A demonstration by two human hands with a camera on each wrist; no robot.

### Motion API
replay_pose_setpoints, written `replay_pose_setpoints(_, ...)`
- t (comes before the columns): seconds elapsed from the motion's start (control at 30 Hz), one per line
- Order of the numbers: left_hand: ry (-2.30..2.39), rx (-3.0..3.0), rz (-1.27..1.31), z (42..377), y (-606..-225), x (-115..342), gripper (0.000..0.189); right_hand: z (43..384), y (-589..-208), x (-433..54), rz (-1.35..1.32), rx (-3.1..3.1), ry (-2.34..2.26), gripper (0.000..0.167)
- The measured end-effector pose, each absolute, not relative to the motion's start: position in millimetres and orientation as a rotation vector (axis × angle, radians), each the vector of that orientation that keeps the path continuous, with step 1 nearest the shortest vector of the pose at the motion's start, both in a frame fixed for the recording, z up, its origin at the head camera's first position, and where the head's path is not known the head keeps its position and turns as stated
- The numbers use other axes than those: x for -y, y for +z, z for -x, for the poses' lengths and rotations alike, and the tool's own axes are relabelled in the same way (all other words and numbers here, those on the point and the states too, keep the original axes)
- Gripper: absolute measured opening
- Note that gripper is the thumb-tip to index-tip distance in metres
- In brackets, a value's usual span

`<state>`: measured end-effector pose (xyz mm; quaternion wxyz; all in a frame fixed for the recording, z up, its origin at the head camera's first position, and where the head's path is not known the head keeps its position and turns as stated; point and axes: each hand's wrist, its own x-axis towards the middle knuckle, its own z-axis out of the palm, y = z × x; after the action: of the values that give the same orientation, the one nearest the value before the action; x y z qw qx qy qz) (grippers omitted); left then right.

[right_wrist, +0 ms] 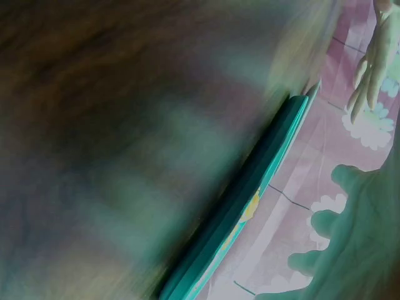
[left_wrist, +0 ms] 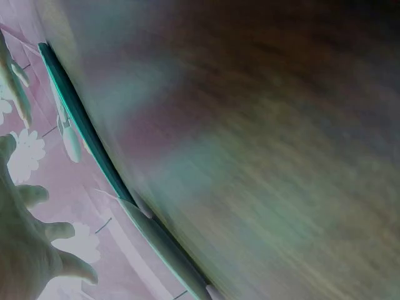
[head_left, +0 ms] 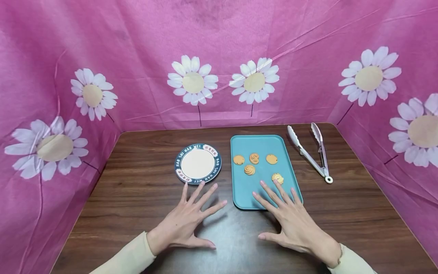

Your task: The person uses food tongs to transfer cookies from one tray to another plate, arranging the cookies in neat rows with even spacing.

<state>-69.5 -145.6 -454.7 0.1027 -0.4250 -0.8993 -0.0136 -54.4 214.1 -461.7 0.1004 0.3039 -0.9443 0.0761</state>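
My left hand (head_left: pixel 188 219) is held with fingers spread over the table, its fingertips just in front of the round plate (head_left: pixel 197 163), which has a white middle and a dark blue lettered rim. My right hand (head_left: pixel 292 220), fingers also spread, reaches over the front right of a blue-green tray (head_left: pixel 246 194). Several cookies lie on the tray, among them a swirled cookie (head_left: pixel 249 169) and a flower-shaped cookie (head_left: pixel 277 178) just beyond the right fingertips. Neither hand holds anything. Both wrist views show spread fingers above the table, the left hand (left_wrist: pixel 28 244) and the right hand (right_wrist: pixel 356 244).
Metal tongs (head_left: pixel 313 156) with spread arms lie right of the tray, their hinge end towards the front. The brown wooden table (head_left: pixel 137 182) is enclosed at the back and sides by pink cloth (head_left: pixel 143 45) printed with white daisies.
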Motion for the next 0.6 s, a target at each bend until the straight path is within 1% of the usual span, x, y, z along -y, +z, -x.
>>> replay_pose_setpoints(0.07,-0.080,2.675,1.256,70,-455,145,0.115,56,-461,-215,-0.901,2.784,0.233,0.101)
replay_pose_setpoints(0.33,-0.387,2.711,1.209,75,-451,147,0.087,67,-452,-221,-0.901,2.673,0.303,0.085)
replay_pose_setpoints(0.47,-0.541,2.647,1.092,81,-446,148,0.078,76,-446,-226,-0.838,2.604,0.369,0.072)
replay_pose_setpoints(0.6,-0.674,2.615,0.923,86,-441,152,0.062,89,-439,-233,-0.755,2.543,0.399,0.064)
